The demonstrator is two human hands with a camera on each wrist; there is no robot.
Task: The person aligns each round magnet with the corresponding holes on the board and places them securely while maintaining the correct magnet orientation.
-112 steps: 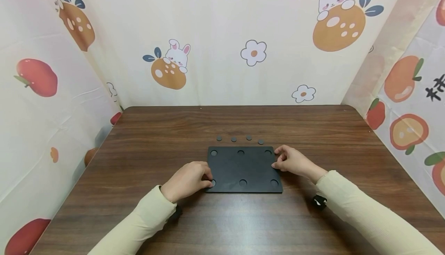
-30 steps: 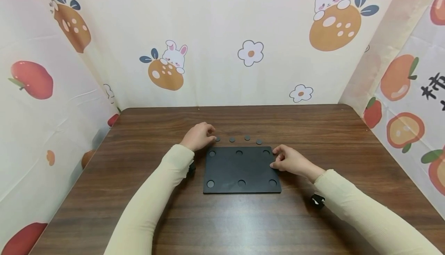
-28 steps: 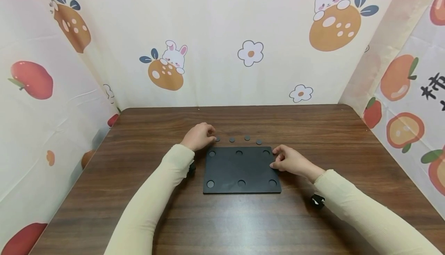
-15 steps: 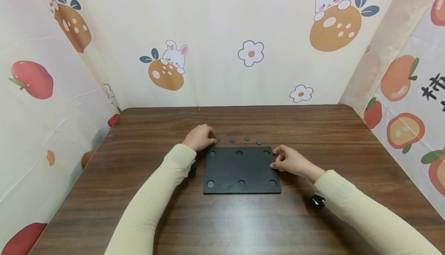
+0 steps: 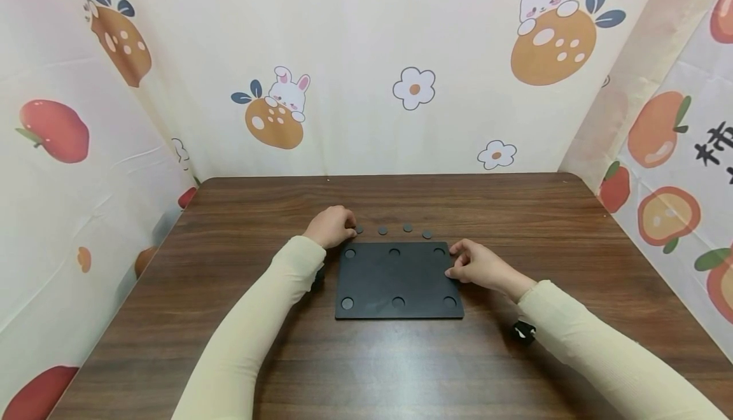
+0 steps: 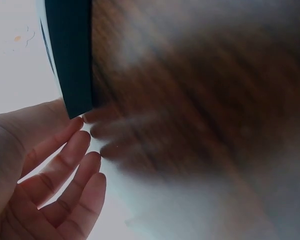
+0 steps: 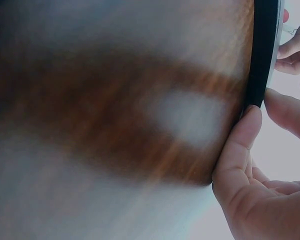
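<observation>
Only the head view showed us round grey discs (image 5: 359, 230) by our left hand (image 5: 331, 227), grip unclear; loose right hand (image 5: 480, 265) touched rectangular black board (image 5: 399, 279).

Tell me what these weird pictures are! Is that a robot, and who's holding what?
No robot here: those are a person's own bare hands, a left hand and a right hand. The wide picture comes from a camera worn on the person's head, looking forward and down. The two close, blurry ones come from cameras on each wrist. On the wooden table lies a flat dark board with round hollows, and beyond it lie four small dark discs. The right hand touches the board's edge. The left hand is at the leftmost disc; I can't tell whether it's pinching it.
</observation>
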